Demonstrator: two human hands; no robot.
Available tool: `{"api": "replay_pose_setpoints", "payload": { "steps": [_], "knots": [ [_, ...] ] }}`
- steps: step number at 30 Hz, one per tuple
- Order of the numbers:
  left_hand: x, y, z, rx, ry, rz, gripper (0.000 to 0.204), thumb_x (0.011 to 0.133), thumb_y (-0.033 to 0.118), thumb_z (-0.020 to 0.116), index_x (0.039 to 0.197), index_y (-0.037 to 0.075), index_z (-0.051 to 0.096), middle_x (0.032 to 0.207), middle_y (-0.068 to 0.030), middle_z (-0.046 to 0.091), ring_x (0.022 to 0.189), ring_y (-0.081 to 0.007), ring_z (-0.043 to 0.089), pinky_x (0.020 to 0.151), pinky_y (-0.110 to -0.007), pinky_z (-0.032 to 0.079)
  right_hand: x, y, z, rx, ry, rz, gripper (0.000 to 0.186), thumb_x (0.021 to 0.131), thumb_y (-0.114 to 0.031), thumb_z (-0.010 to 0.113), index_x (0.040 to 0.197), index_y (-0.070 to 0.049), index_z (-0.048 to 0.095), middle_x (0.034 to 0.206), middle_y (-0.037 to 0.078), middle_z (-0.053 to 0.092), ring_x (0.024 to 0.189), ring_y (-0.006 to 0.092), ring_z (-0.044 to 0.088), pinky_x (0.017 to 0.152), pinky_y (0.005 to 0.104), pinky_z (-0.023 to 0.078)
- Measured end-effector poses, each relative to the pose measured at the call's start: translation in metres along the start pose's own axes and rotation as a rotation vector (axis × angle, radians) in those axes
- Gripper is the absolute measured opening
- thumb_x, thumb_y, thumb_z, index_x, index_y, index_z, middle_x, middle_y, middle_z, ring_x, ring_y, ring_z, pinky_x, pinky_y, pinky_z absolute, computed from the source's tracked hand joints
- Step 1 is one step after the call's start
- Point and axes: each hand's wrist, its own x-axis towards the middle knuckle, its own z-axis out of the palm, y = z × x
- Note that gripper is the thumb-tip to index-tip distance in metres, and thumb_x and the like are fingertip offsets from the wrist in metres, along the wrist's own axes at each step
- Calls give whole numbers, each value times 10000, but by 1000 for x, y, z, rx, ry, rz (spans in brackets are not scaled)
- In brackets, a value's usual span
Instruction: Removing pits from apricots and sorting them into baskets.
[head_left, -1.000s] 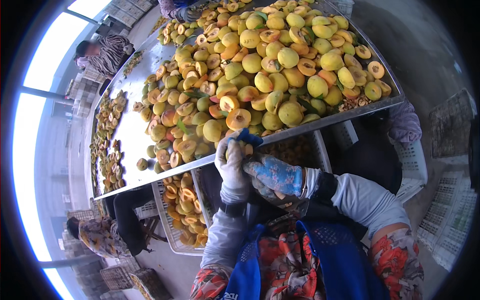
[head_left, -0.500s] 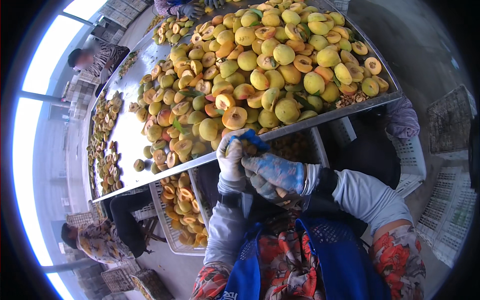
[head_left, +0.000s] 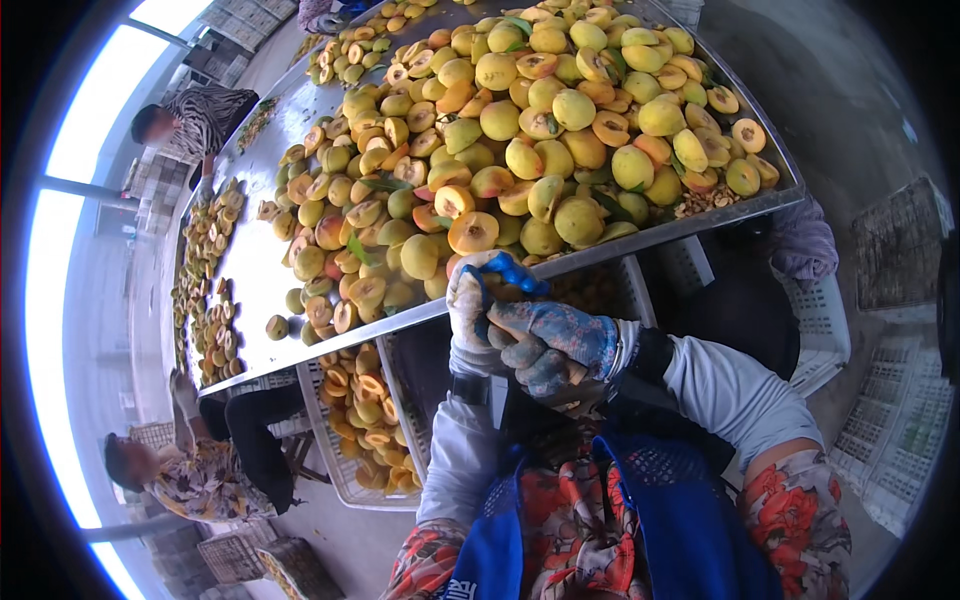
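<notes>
My left hand [head_left: 475, 305], in a white glove with blue on the fingers, is closed and raised just in front of the steel table's near edge, around something I cannot make out. My right hand [head_left: 545, 340], in a worn blue patterned glove with dirty grey fingertips, is closed against it; a small tan piece shows among its fingers, too hidden to name. Just beyond them lies a big heap of yellow peaches [head_left: 580, 220], many halved, with leaves, on the steel table [head_left: 258, 335]. Below, left of my hands, a white crate [head_left: 335, 480] holds peach halves.
Co-workers sit at the left: one in stripes [head_left: 205, 110], one in a flowered top [head_left: 200, 480]. Another's sleeve [head_left: 320, 15] shows at the top, and purple cloth [head_left: 805, 240] at the right. Plastic crates [head_left: 890, 420] stand on the floor; halves [head_left: 215, 330] line the table's left.
My joined hands have shifted and turned slightly. The flowered co-worker has leaned and raised an arm to the table; the striped one's arm reaches down to it; the top co-worker's hands have drawn back.
</notes>
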Motion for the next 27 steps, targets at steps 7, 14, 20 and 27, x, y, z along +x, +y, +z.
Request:
{"api": "replay_pose_setpoints", "payload": {
  "steps": [7,14,20,27],
  "knots": [
    [-5,-7,16,-81,142,-31,450,953,463,514,1077,30,532,935,-100,547,869,-248,574,800,-435,521,0,10,-1,-64,47,-158,300,981,-432,490,911,-144,537,579,-67,409,422,48,350,398,197,291],
    [-15,13,9,-158,368,47,454,952,485,510,1113,63,555,982,-82,567,904,-246,568,824,-440,512,-6,4,8,-261,-19,-4,272,968,-413,527,903,-149,527,571,-52,412,395,53,368,347,194,290],
    [-87,105,-55,421,541,197,428,954,290,536,1161,-85,549,995,-145,605,864,-260,615,819,-417,535,-15,-6,-16,-1078,198,4,378,940,-359,562,1223,-111,533,810,44,560,573,90,536,442,226,424],
    [-167,177,-184,1908,694,-258,430,836,212,719,1196,22,580,1089,-134,627,986,-263,606,854,-344,485,-2,-31,-44,-1106,694,-101,347,952,-388,504,983,-61,614,654,78,579,465,187,529,431,327,452]
  ]
}}
